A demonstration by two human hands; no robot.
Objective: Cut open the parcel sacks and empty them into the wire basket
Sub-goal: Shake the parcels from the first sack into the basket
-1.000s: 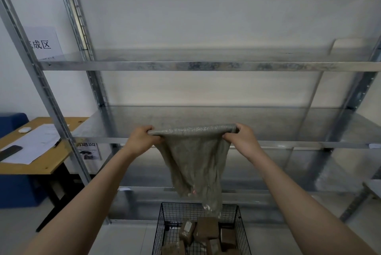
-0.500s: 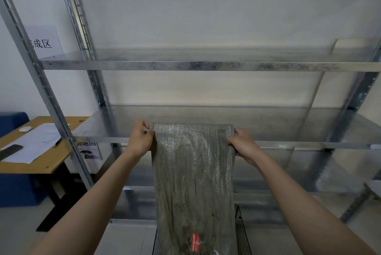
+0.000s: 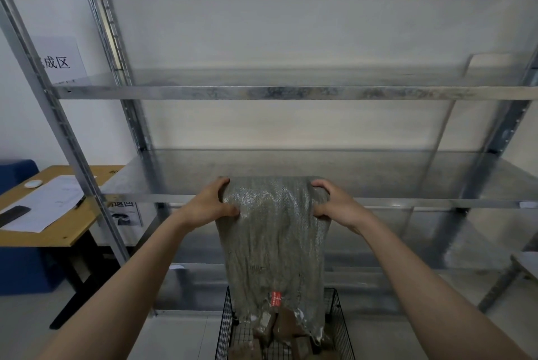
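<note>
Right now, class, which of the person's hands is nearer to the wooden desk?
Left. The left hand grips the sack on the side towards the desk; the right hand grips its far side.

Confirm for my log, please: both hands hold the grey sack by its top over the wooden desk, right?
Not quite. In the head view both hands, left hand and right hand, hold the grey sack over the wire basket, not the desk.

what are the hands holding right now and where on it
Both hands grip the grey woven sack by its top edge: the left hand at the upper left corner, the right hand at the upper right. It hangs over the wire basket.
</note>
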